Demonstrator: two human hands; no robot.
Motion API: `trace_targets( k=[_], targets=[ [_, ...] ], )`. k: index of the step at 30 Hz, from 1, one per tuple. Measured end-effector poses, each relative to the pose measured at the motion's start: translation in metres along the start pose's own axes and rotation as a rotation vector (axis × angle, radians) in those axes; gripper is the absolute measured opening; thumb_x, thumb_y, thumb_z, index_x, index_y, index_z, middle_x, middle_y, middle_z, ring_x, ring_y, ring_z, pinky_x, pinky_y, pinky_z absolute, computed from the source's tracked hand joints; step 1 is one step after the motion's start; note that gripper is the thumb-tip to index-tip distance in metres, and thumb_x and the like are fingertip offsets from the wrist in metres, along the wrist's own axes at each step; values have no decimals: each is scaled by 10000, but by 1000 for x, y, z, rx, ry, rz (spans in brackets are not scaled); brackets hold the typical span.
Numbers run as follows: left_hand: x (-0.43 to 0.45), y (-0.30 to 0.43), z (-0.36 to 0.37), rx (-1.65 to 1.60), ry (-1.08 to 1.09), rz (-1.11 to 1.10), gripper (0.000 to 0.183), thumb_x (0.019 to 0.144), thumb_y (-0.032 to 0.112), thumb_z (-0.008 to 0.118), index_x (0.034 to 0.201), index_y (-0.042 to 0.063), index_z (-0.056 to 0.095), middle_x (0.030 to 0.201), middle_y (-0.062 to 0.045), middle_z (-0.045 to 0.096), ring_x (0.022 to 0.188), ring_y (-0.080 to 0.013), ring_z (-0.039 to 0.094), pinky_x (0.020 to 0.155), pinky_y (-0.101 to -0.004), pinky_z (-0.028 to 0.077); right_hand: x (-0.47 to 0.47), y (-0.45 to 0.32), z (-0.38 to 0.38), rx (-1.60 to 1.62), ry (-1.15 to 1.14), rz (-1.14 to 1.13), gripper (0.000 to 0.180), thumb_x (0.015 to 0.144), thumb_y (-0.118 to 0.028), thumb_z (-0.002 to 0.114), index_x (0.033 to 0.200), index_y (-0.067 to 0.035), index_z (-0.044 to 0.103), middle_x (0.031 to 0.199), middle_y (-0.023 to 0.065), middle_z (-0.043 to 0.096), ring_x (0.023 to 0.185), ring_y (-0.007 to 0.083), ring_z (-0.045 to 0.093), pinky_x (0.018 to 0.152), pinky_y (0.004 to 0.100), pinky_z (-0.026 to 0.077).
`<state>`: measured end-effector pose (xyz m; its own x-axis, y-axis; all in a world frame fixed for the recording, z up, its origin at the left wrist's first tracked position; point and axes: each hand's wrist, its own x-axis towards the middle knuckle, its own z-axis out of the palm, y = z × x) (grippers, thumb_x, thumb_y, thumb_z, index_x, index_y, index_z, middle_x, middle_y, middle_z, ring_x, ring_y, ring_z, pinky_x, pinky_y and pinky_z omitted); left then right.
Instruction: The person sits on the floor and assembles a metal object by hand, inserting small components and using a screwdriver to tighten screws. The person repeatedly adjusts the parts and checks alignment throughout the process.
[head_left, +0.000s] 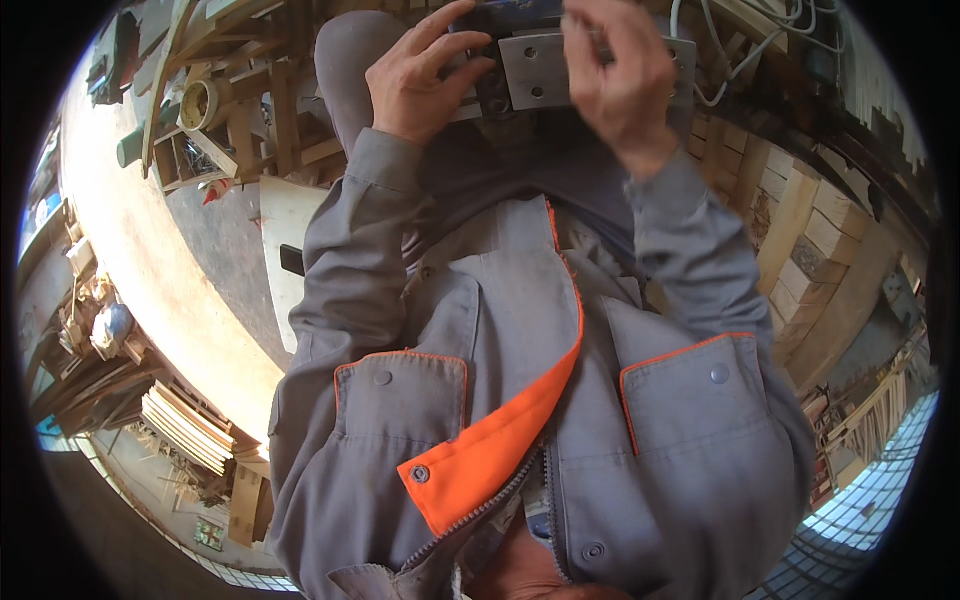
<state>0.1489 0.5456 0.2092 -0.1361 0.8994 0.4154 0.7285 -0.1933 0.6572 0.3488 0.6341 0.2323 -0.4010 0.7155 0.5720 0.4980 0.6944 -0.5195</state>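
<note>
In front of me, at the top of the head view, is a flat metal plate (525, 88) with several holes, next to a dark metal part (493, 88) with round recesses. My left hand (431, 71) is at the left of this dark part, its thumb and fingers apart and nothing visible between them. Over the plate is my right hand (622, 82), slightly blurred, with its fingers curled in; whether they pinch something small is hidden. Part of a blue surface (517, 13) shows behind the plate, between the hands.
A pale cable (720, 94) loops at the upper right. Stacked wooden blocks (814, 247) lie to the right. On the left are wood offcuts, a roll of tape (202, 105), a red-tipped bottle (216, 189) and a pale board (281, 217) with a dark rectangular thing (292, 259).
</note>
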Motion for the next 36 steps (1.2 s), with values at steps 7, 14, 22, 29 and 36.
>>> trace_targets(
  k=[7,14,22,29,36],
  targets=[
    [13,20,-19,-148,-109,-287,201,736,43,848,923,100,798,1266,-116,728,832,-199,736,737,-306,594,-60,-23,21,7,-83,-115,153,734,-136,830,860,-144,743,1060,-2,680,1055,228,644,975,415,500],
    [19,15,-20,-54,-40,-10,186,730,48,865,893,69,777,1260,-113,731,769,-147,729,667,-283,584,-53,-30,38,-57,-92,-78,185,702,-147,865,855,-127,763,1113,-3,679,1132,247,604,1037,431,462],
    [18,10,-19,-212,-65,-107,175,752,60,856,911,77,785,1262,-115,729,783,-160,734,693,-276,586,-61,-27,47,-62,-58,-75,165,731,-115,838,877,-129,762,1118,-5,685,1163,240,608,1077,475,436],
    [13,8,-20,-203,-106,-227,230,756,66,850,978,97,798,1276,-116,721,819,-180,737,717,-288,590,-42,-42,27,-34,-101,-56,190,808,-91,754,996,-74,734,1142,98,680,1163,315,619,1070,503,463],
    [16,4,-19,-76,-20,62,259,746,73,857,995,97,792,1270,-117,724,843,-183,737,728,-305,598,-25,-57,21,-97,-94,-79,162,756,-151,813,882,-93,732,1108,98,662,1156,332,606,1081,542,449]
  ],
)
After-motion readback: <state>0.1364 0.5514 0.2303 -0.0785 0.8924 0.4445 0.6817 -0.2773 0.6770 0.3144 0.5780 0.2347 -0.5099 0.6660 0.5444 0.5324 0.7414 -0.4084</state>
